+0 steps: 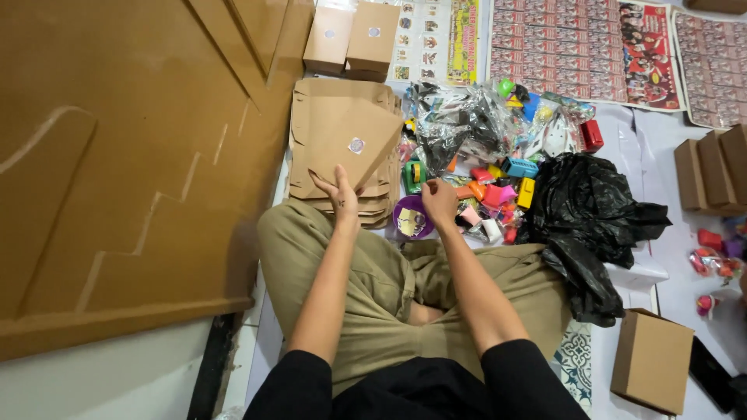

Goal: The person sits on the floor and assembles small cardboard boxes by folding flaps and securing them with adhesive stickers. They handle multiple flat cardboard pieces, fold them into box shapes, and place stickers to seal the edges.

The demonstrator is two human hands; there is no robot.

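A: What carries everything here?

B: The floor (677,148), covered with pale sheets. The person sits cross-legged on it in khaki trousers (373,288) and black sleeves. A big brown board (117,155) fills the left side, with a dark gap along its lower edge.

A: Nearest things first?

B: One folded brown carton (652,360) stands by the near right corner of the view. A crumpled black plastic bag (591,218) lies just right of the right knee.

A: And the hands?

B: The left hand (340,194) grips the lower edge of a flat cardboard box blank (342,140), fingers closed on it. The blank sits tilted on a stack of flat blanks (373,204) just past the left knee, its long axis slanting from near left to far right, one corner pointing right, with a small round sticker near its middle. The right hand (440,201) is curled, fingers narrow, over a purple bowl (412,218); I cannot tell whether it holds anything.

A: Farther off?

B: A heap of small coloured toys (498,187) and clear plastic wrappers (459,124) beyond the bowl. Two made-up brown cartons (352,39) at the far edge, each with a round sticker. Printed sheets in red and pink grids (576,47) line the far right, and more cartons (712,171) stand at the right edge.
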